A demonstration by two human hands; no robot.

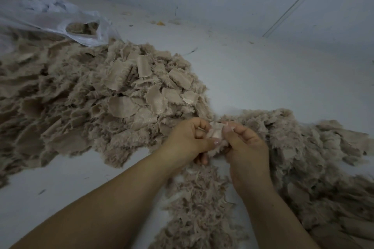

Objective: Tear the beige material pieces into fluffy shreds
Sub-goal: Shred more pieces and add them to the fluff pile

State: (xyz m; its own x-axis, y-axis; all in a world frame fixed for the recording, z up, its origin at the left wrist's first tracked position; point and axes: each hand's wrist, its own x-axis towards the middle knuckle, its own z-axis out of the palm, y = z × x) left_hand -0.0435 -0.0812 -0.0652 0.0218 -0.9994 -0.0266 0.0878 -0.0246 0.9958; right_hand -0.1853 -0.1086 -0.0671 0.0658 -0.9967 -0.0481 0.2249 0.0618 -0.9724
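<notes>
A small beige material piece (217,134) is held between both hands at the centre of the view. My left hand (189,140) pinches its left side with thumb and curled fingers. My right hand (245,145) pinches its right side, fingers curled round it. A large pile of whole beige pieces (113,95) covers the floor to the left and behind the hands. Fluffy shreds (202,198) lie below the hands, and a fluffy heap (307,147) spreads to the right.
A white plastic bag (60,18) with beige material inside lies at the back left. The pale floor (263,70) meets a wall at the back. Small scraps (160,23) are scattered near the wall.
</notes>
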